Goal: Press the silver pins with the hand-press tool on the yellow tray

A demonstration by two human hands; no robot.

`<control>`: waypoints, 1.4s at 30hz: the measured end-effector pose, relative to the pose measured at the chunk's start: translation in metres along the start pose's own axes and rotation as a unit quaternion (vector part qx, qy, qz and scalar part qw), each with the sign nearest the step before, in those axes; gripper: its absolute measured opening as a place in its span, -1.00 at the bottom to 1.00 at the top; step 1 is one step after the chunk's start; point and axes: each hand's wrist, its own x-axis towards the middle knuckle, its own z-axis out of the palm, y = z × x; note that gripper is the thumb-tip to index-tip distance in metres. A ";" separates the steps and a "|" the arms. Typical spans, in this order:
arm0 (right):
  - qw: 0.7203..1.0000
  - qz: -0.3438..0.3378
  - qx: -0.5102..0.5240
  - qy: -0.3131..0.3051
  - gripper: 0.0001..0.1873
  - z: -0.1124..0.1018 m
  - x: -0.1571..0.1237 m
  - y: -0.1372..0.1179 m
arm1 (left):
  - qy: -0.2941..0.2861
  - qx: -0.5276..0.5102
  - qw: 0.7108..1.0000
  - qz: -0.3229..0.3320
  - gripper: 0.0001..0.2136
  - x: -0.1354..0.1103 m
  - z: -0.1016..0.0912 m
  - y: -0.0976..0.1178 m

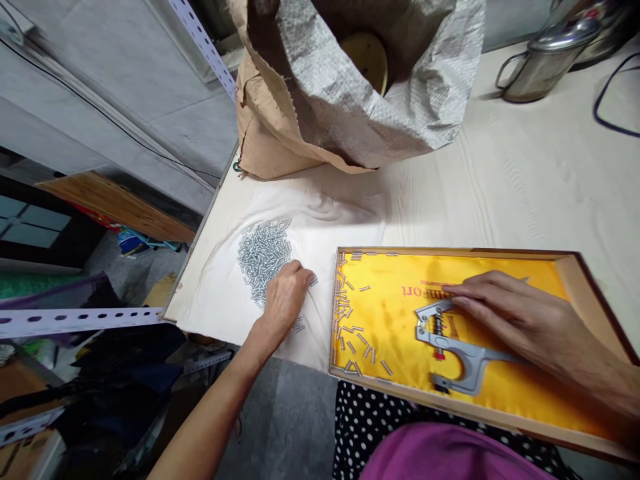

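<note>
My left hand [289, 293] is closed in a pinch at the right side of a pile of small silvery metal springs [263, 257]. A spring [313, 281] shows at its fingertips. The pile lies on a white cloth [320, 213]. My right hand [525, 320] is wrapped round grey metal hand pliers [470, 367] with a C-shaped jaw and a coil spring. The pliers are over a shallow wooden tray [450, 252] lined with yellow cloth [390, 320]. Loose springs are scattered along the tray's left side.
Behind the pile stands a big open paper sack [280, 140] with a round object [367, 60] inside. A lidded metal mug [543, 67] is on the pale table [430, 200] at the back right. A perforated white metal strip [100, 322] runs along the left.
</note>
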 end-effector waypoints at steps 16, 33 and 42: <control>0.998 -0.015 -0.049 0.024 -0.74 -0.024 -0.022 0.007 | 0.054 -0.400 0.897 -0.179 -0.86 -0.010 -0.044 0.012; 0.984 0.000 -0.106 -0.145 -0.63 -0.032 -0.074 -0.002 | -0.134 -0.615 0.747 -0.214 -0.63 -0.065 0.003 0.155; 0.977 -0.011 -0.160 -0.137 -0.78 -0.024 -0.080 -0.001 | -0.155 -0.575 0.773 -0.219 -0.73 -0.069 0.011 0.175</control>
